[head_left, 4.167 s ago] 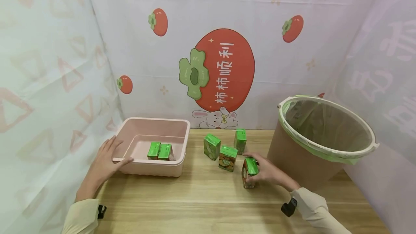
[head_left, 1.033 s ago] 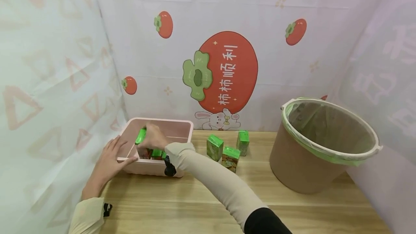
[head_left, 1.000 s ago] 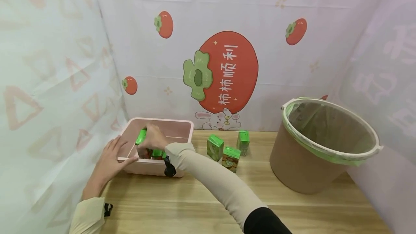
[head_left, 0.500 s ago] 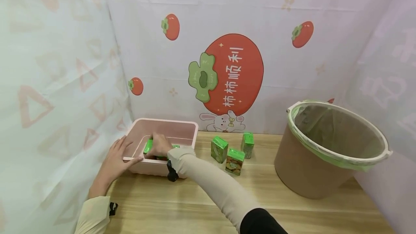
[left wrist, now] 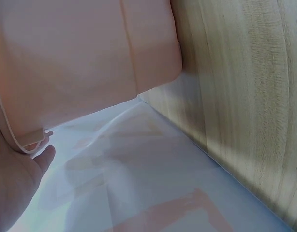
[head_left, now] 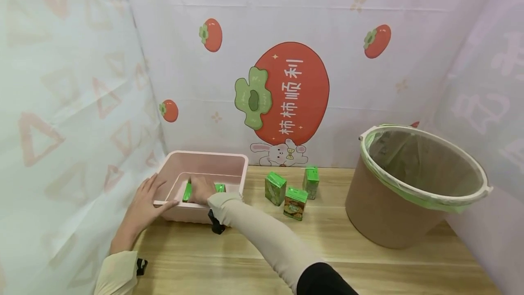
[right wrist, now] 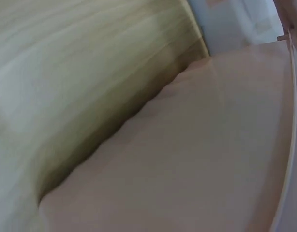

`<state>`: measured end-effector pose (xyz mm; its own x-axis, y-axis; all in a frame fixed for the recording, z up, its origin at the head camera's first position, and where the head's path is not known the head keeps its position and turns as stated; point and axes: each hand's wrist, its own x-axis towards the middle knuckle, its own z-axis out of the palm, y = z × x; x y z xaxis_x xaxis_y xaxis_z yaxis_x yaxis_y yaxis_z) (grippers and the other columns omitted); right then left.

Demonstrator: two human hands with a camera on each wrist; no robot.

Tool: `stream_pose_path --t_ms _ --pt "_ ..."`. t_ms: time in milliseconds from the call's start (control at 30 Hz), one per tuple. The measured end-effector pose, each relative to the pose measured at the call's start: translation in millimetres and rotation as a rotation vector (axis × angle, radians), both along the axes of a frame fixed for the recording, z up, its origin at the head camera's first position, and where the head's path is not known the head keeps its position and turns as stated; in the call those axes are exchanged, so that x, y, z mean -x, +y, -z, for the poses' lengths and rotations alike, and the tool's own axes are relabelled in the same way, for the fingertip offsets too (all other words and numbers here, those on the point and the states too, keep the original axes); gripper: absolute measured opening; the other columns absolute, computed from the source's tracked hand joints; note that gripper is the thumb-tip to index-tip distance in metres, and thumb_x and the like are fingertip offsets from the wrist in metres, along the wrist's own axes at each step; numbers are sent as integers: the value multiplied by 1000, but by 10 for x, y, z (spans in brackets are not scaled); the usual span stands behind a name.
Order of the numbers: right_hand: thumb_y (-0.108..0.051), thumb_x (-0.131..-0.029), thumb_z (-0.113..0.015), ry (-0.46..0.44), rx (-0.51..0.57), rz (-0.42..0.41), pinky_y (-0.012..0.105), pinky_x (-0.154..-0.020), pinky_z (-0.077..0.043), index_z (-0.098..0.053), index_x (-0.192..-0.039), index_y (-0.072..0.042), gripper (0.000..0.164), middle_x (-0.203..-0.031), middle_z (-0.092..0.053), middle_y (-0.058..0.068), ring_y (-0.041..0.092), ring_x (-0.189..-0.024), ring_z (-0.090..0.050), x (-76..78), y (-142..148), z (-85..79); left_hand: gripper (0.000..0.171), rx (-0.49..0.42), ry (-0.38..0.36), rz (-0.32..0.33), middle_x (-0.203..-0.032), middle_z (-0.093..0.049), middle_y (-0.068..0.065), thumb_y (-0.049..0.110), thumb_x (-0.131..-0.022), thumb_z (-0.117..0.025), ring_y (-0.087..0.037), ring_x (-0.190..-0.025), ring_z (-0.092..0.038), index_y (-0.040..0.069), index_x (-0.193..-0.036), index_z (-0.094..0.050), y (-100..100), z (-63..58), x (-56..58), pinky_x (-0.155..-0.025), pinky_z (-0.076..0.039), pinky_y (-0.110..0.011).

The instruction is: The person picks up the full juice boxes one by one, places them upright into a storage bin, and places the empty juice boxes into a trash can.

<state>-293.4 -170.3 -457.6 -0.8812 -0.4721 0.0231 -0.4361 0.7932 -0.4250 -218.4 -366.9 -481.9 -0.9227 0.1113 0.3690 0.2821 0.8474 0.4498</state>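
In the head view my right hand [head_left: 201,189] reaches down into the pink bin [head_left: 213,158] and holds a small green-topped box [head_left: 187,193] near the bin's floor. Another green-topped box [head_left: 220,188] shows behind the hand; the wrist hides part of the bin's contents. My left hand [head_left: 141,206] rests across the bin's front left corner, thumb over the front rim, fingers along the left side. The left wrist view shows its thumb side against the rim of the bin [left wrist: 81,58]. The right wrist view shows only the bin's outer wall [right wrist: 187,154] near the wrist.
On the wooden table [head_left: 254,245] three more green-topped boxes stand right of the bin: a green one [head_left: 275,189], a brown one [head_left: 295,205] and one behind [head_left: 311,183]. A large brown bucket [head_left: 385,204] with a green liner stands at the right. Printed cloth walls surround the table.
My right hand took a box from the table's right and carried it left into the bin, then lowered it beside the boxes there. The left hand stays on the bin's corner.
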Motion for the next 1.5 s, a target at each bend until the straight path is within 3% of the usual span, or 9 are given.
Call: stream_pose_path --t_ms 133,300,433,567,633,800,967,1233,1500 --pt "-29 -80 -96 31 -56 -53 17 -73 -50 -70 -125 -19 53 -108 -72 -10 5 -88 -63 21 15 30 84 -7 -3 1 -166 -28 -31 47 -90 -80 -58 -150 -22 1 -152 -47 17 10 -12 -111 -25 -81" --pt "-28 -85 -92 34 -42 -195 16 -71 -48 -66 -135 -19 58 -116 -73 -5 6 -90 -62 73 104 9 84 -13 -24 1 -166 -28 -31 47 -90 -80 -58 -151 -21 1 -152 -47 28 15 -20 -109 -26 -82" --pt "-23 -86 -91 -57 91 -250 18 -95 -50 -53 -153 -11 79 -148 -63 5 11 -112 -66 140 269 -92 84 -12 -29 -1 -167 -26 -31 48 -91 -79 -58 -152 -20 1 -153 -46 23 -21 11 -111 -25 -81" --pt "-21 -90 -88 -153 188 -244 27 -113 -45 -46 -157 -3 81 -158 -52 11 22 -135 -58 165 499 -257 85 -12 -32 -5 -168 -25 -30 48 -91 -79 -58 -152 -19 2 -154 -46 13 -54 32 -111 -24 -82" --pt "-21 -92 -85 -146 198 -254 29 -117 -42 -47 -157 -3 77 -158 -52 11 24 -145 -50 156 632 -331 85 -10 -34 -4 -168 -25 -30 48 -90 -80 -59 -152 -19 2 -154 -46 9 -49 34 -111 -23 -82" --pt "-18 -94 -82 -92 241 -284 32 -118 -41 -49 -154 -1 70 -156 -55 12 26 -145 -50 105 1035 -487 86 -7 -21 0 -168 -26 -31 47 -90 -80 -59 -151 -20 1 -154 -46 -5 -9 31 -112 -22 -82" --pt "-12 -94 -80 -69 317 -249 42 -117 -45 -50 -152 0 66 -154 -55 15 33 -144 -50 32 1524 -570 86 -3 -19 5 -168 -26 -30 47 -90 -80 -59 -151 -20 1 -153 -46 5 7 44 -111 -23 -82" --pt "-12 -95 -80 -76 390 -164 52 -119 -42 -50 -152 0 66 -155 -52 17 34 -145 -48 -106 2010 -524 85 -11 -7 1 -167 -26 -31 47 -90 -80 -60 -150 -21 0 -152 -47 11 -9 21 -110 -23 -83" --pt "-9 -92 -83 -29 406 -90 55 -113 -47 -50 -151 4 68 -151 -54 24 40 -140 -52 -190 2420 -332 84 -15 -4 8 -167 -27 -31 46 -90 -80 -61 -149 -21 0 -152 -46 8 -17 9 -111 -22 -83"
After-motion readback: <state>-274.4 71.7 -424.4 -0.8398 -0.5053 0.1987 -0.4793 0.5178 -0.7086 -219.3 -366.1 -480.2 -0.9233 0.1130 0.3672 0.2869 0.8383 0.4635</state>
